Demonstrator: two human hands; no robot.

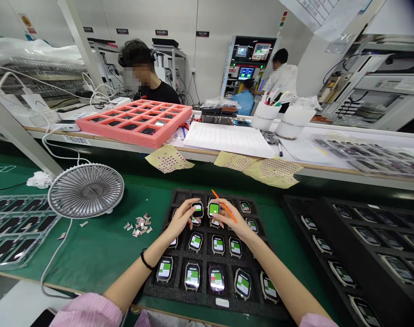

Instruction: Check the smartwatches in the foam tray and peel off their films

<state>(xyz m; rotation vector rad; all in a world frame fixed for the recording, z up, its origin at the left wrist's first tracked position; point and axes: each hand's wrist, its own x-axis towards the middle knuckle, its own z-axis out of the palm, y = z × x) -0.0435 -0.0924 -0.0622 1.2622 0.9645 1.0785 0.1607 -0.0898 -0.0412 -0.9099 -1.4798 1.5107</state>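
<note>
Both hands work over a black foam tray (179, 196) holding several smartwatches in rows, their screens lit green and white. My left hand (182, 219) grips a watch with a dark screen (197, 210) by its edges. My right hand (230, 223) pinches a watch with a green screen (214, 210) close beside it. An orange stylus (224, 206) lies along my right hand's fingers, its tip pointing up and left. The watches beneath my palms are partly hidden. A black bracelet (146, 260) circles my left wrist.
A white desk fan (86, 190) and a small heap of metal pieces (139, 225) sit left of the tray. A transparent tray (16, 229) lies further left, and a black tray of watches (363, 236) lies right. Beyond, a co-worker (142, 72) sits behind a pink foam tray (134, 121).
</note>
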